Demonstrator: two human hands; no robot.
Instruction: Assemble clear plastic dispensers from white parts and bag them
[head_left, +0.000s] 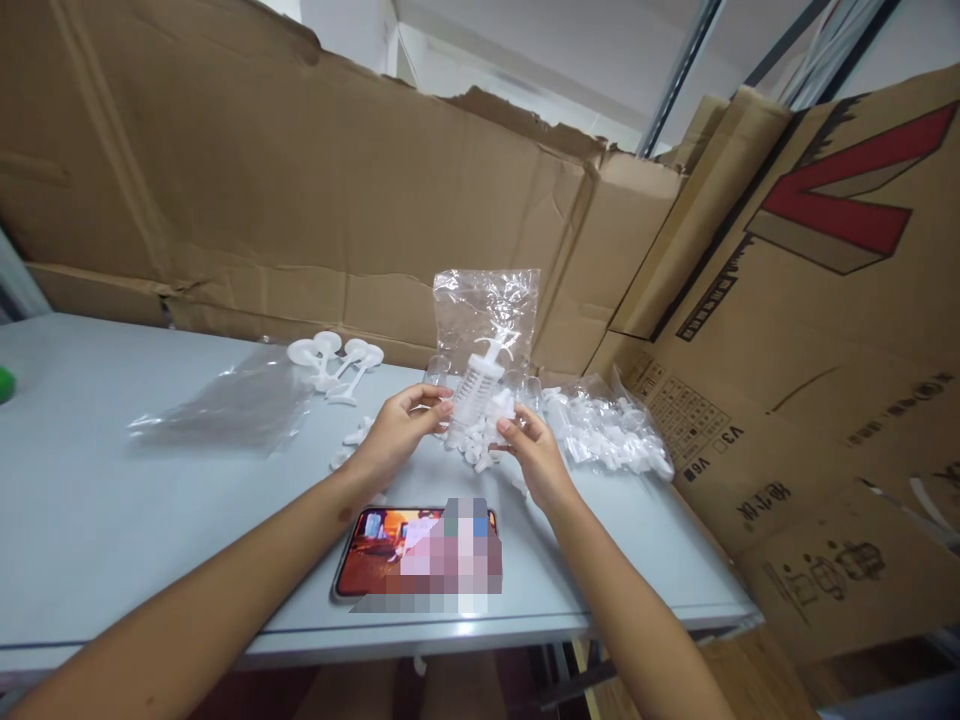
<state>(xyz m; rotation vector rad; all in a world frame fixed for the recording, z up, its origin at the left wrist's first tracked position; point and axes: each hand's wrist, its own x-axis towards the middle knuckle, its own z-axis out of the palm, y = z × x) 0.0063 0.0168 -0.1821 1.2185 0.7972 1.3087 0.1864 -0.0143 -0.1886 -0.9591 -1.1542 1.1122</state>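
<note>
Between my hands stands a clear plastic bag (486,300) with a white, ribbed syringe-like plastic part (480,385) inside, a curved handle at its top. My left hand (409,425) grips the bag's left side between thumb and fingers. On the right, my right hand (534,450) pinches the lower corner, by a small white piece (500,404) that seems to be in the bag. Small white plastic pieces (476,450) lie on the table just behind and below the bag; my fingers partly hide them.
A phone (375,560) with a lit screen lies near the front edge of the pale table (187,560). Flat clear bags (217,405) and white plungers (341,360) lie at left. Bagged white parts (611,430) are at right. Cardboard (337,190) walls the back; a printed carton (795,330) flanks the right.
</note>
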